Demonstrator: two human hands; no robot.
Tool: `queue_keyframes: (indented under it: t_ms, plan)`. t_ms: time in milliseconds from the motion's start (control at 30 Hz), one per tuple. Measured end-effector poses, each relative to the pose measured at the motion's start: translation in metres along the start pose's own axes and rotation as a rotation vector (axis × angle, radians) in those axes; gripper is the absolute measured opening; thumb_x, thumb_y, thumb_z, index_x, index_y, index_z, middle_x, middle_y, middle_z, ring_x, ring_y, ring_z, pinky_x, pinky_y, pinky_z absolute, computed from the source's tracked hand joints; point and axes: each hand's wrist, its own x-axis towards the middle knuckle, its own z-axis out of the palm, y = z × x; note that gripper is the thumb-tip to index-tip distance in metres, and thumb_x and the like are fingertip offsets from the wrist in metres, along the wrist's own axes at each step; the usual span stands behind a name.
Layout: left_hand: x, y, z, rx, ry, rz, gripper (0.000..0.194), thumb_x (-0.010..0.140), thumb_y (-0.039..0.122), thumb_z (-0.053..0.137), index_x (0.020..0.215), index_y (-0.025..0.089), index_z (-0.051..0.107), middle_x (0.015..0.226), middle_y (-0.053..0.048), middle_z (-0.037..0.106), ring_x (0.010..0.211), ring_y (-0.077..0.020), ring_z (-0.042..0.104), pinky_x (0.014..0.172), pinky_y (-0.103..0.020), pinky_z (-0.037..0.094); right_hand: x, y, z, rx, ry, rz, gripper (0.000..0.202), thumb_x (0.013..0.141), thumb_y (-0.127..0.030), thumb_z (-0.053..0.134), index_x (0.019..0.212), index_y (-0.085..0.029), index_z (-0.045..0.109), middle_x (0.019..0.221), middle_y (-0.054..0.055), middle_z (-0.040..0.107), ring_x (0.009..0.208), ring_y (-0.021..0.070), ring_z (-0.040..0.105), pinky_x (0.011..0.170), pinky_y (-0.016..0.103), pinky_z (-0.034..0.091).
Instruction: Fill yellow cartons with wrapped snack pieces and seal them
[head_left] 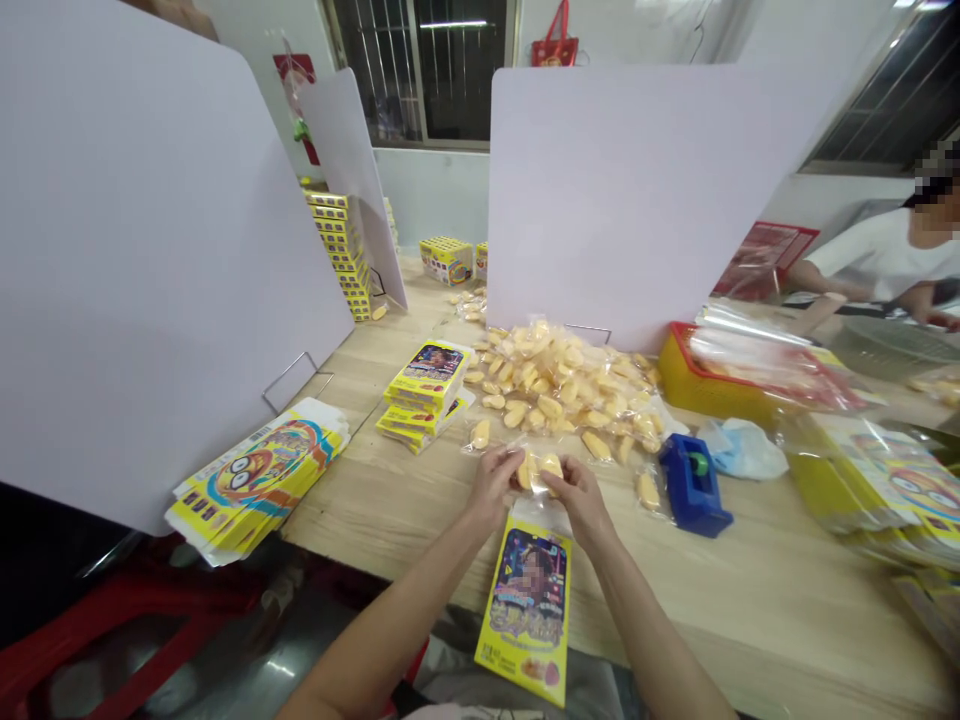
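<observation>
My left hand [495, 482] and my right hand [579, 492] are close together above the table's front edge. Each has its fingers closed on a small wrapped yellow piece, the left one [525, 470] and the right one [551, 468]. Just below them a yellow printed box [525, 610] lies with its open white flap toward my hands, its lower end past the table edge. Behind my hands spreads a heap of wrapped yellow pieces [555, 380]. To the left of the heap is a small stack of yellow boxes [427, 385].
Flattened yellow cartons [255, 480] lie at the left edge. A blue tape dispenser [694, 485] and a yellow basket with red rim [690, 375] stand right. White dividers [607, 190] rise behind. A person in a white shirt [877, 250] sits at the far right.
</observation>
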Motion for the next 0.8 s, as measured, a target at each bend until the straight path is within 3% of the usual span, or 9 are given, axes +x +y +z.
queue_keyframes:
  t_ms: [67, 200, 300, 400, 533, 700, 800]
  plan:
    - [-0.001, 0.005, 0.002, -0.036, 0.009, 0.006, 0.034, 0.066, 0.042, 0.075, 0.07, 0.014, 0.058, 0.064, 0.001, 0.055, 0.056, -0.0099, 0.05, 0.053, -0.021, 0.041, -0.001, -0.003, -0.006, 0.001, -0.008, 0.003, 0.03, 0.065, -0.035, 0.078, 0.082, -0.018, 0.06, 0.076, 0.002, 0.064, 0.066, 0.0165, 0.056, 0.061, 0.027, 0.043]
    - [-0.001, 0.005, 0.01, -0.083, 0.108, 0.034, 0.037, 0.057, 0.039, 0.082, 0.067, 0.015, 0.056, 0.062, 0.003, 0.054, 0.056, -0.0086, 0.05, 0.052, -0.019, 0.039, -0.002, -0.008, -0.009, -0.025, 0.092, -0.042, 0.029, 0.066, -0.039, 0.076, 0.079, -0.019, 0.058, 0.07, -0.002, 0.06, 0.061, 0.0152, 0.052, 0.056, 0.025, 0.039]
    - [-0.004, -0.003, 0.023, -0.071, 0.132, 0.032, 0.041, 0.06, 0.049, 0.078, 0.065, 0.014, 0.055, 0.058, 0.003, 0.054, 0.053, -0.0095, 0.05, 0.051, -0.02, 0.039, -0.001, -0.004, 0.0, -0.144, 0.134, -0.185, 0.031, 0.076, -0.048, 0.067, 0.073, -0.019, 0.056, 0.065, -0.003, 0.055, 0.059, 0.0135, 0.048, 0.055, 0.025, 0.036]
    - [-0.008, -0.012, 0.037, 0.025, 0.223, 0.071, 0.049, 0.065, 0.06, 0.069, 0.058, 0.015, 0.052, 0.05, 0.004, 0.048, 0.047, -0.0082, 0.043, 0.046, -0.02, 0.032, -0.003, 0.004, 0.012, -0.277, 0.269, -0.317, 0.036, 0.083, -0.049, 0.058, 0.065, -0.019, 0.052, 0.06, -0.004, 0.05, 0.058, 0.0126, 0.044, 0.056, 0.025, 0.035]
    - [-0.012, -0.019, 0.047, 0.129, 0.263, 0.108, 0.05, 0.068, 0.061, 0.065, 0.053, 0.016, 0.049, 0.047, 0.004, 0.043, 0.047, -0.0089, 0.041, 0.045, -0.021, 0.028, -0.01, 0.009, 0.021, -0.335, 0.351, -0.376, 0.031, 0.086, -0.045, 0.055, 0.074, -0.017, 0.058, 0.068, -0.001, 0.058, 0.064, 0.0143, 0.05, 0.062, 0.027, 0.039]
    - [-0.002, -0.02, 0.033, 0.298, 0.186, 0.166, 0.045, 0.08, 0.056, 0.052, 0.057, 0.017, 0.05, 0.052, 0.003, 0.045, 0.052, -0.0115, 0.043, 0.049, -0.023, 0.032, -0.012, 0.006, 0.013, -0.268, 0.359, -0.303, 0.031, 0.084, -0.045, 0.055, 0.07, -0.017, 0.057, 0.064, -0.003, 0.056, 0.063, 0.0138, 0.049, 0.06, 0.026, 0.039]
    - [0.013, -0.016, 0.012, 0.35, 0.168, 0.199, 0.034, 0.079, 0.046, 0.053, 0.06, 0.018, 0.052, 0.063, 0.0, 0.052, 0.063, -0.014, 0.048, 0.057, -0.024, 0.038, -0.005, 0.007, -0.004, -0.076, 0.497, -0.229, 0.03, 0.077, -0.044, 0.059, 0.065, -0.018, 0.053, 0.062, -0.004, 0.051, 0.062, 0.0123, 0.045, 0.057, 0.024, 0.038]
